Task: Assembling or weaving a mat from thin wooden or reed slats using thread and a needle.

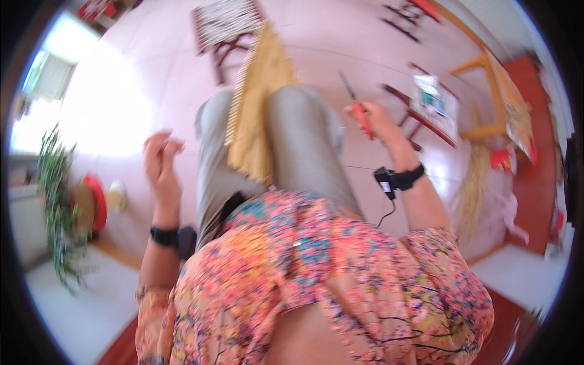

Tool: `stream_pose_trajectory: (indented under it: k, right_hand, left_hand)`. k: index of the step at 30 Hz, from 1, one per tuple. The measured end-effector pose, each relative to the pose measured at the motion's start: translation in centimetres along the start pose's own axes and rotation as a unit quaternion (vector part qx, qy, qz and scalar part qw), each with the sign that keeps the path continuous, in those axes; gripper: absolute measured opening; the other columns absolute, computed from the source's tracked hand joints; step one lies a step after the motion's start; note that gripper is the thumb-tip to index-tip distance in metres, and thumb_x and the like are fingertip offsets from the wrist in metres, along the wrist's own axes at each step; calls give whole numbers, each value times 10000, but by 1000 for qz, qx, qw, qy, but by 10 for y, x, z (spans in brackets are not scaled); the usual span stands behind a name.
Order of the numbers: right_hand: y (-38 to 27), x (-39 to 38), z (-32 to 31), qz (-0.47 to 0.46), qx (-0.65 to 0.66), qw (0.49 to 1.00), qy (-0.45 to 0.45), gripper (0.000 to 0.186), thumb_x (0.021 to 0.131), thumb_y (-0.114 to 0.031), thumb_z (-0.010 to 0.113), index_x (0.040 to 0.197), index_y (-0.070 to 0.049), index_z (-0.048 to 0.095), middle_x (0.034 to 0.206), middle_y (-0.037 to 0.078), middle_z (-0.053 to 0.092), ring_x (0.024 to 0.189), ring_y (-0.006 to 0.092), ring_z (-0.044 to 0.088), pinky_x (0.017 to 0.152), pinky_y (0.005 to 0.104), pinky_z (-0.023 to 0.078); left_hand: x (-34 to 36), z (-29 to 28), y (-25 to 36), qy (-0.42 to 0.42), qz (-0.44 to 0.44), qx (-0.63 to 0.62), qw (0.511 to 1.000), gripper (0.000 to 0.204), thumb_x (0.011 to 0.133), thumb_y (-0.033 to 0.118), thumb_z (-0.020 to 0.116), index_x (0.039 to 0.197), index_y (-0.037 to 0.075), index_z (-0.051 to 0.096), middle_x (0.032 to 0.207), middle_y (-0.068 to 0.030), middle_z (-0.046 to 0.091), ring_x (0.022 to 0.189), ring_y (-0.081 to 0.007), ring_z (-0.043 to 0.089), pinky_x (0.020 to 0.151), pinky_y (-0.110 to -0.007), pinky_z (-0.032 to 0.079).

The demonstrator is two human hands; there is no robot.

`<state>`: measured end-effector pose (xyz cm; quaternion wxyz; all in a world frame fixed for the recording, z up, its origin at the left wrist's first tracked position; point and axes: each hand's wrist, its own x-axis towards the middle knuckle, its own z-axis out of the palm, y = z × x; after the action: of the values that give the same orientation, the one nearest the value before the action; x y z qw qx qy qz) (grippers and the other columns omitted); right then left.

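A tapering woven straw-coloured panel, with a row of short ends along its left edge, lies lengthwise on my lap between my grey-trousered knees. My right hand, right of my knees, is closed on red-handled scissors whose thin dark blades point up and away. My left hand is raised beside my left thigh, empty, with fingers loosely bent and apart. Neither hand touches the panel.
Woven-topped stools stand ahead, one at right bearing small items. A wooden frame and straw bundle are at right. A leafy plant and red round object are at left.
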<state>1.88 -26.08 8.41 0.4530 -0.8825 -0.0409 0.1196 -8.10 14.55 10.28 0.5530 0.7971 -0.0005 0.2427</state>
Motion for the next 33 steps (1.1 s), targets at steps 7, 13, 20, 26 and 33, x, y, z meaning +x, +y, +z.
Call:
stream_pose_trajectory:
  k: [7,13,20,26,33]
  right_hand:
    - [157,-26,-77,242,43,947,205,302,766,-335,575,675,-49,605,529,55,559,455,152,539,429,293,402]
    - [225,-37,-147,366,-81,875,307,304,721,-339,589,676,-41,628,554,106,595,498,195,598,470,313,461]
    - [313,-37,-207,377,-255,822,343,333,690,-346,670,725,-20,612,548,73,574,404,188,548,395,293,452]
    - [398,-30,-274,209,-634,730,150,265,830,-236,445,848,-57,640,845,157,623,830,294,602,715,414,480]
    - [333,-28,-258,260,-228,883,317,379,726,-266,661,914,60,620,804,98,632,733,174,591,617,301,477]
  left_hand:
    - [1,43,38,-205,243,146,937,17,808,11,498,795,12,487,1037,-162,512,893,-295,573,763,-370,446]
    - [7,64,54,-313,204,268,888,58,739,5,555,780,6,515,1005,-156,533,875,-296,557,714,-370,452]
    - [21,65,92,-413,185,267,851,102,719,-13,540,820,-3,532,987,-184,521,821,-328,544,702,-378,441]
    - [25,67,73,-401,172,268,859,102,748,36,557,828,-17,520,1015,-207,516,907,-362,521,769,-404,431]
    - [42,49,62,-368,114,157,909,123,807,39,517,902,-35,493,968,-174,520,897,-290,549,762,-329,438]
